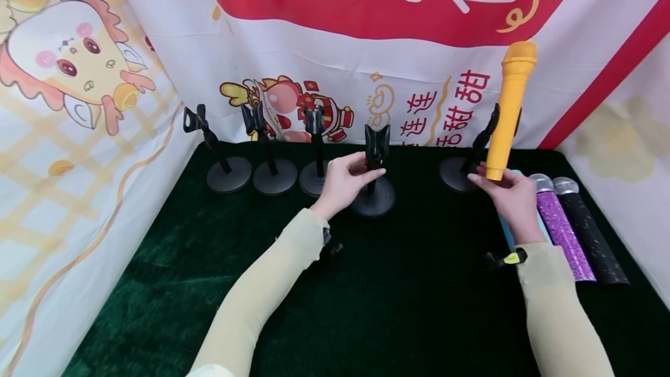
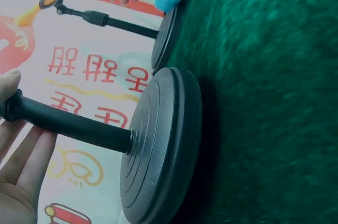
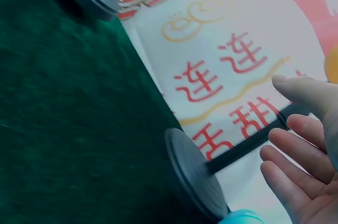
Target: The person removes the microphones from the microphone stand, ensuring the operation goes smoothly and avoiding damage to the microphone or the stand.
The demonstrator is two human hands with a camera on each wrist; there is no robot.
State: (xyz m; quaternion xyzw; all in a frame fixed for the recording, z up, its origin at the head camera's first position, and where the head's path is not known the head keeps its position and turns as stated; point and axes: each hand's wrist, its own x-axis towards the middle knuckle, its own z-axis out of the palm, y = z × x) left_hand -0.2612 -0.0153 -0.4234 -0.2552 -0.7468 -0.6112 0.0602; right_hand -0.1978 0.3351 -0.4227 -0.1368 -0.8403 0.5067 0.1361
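Note:
My left hand (image 1: 342,182) grips the pole of a black microphone stand (image 1: 374,198), thumb on one side and fingers on the other. In the left wrist view the round base (image 2: 161,145) of that stand is close over the green cloth, its empty clip out of frame. To the right, a yellow microphone (image 1: 509,103) leans tilted in the clip of another black stand (image 1: 456,174). Just below and in front of this microphone is my right hand (image 1: 510,202). Its loosely extended fingers (image 3: 298,152) are beside that stand's pole (image 3: 245,152), holding nothing.
Several more black stands (image 1: 229,174) with empty clips line the back left of the dark green cloth (image 1: 398,307). At the right lie a blue microphone (image 1: 506,227), partly hidden by my right hand, a purple glitter one (image 1: 562,231) and a black one (image 1: 591,234). A printed backdrop (image 1: 324,51) hangs behind.

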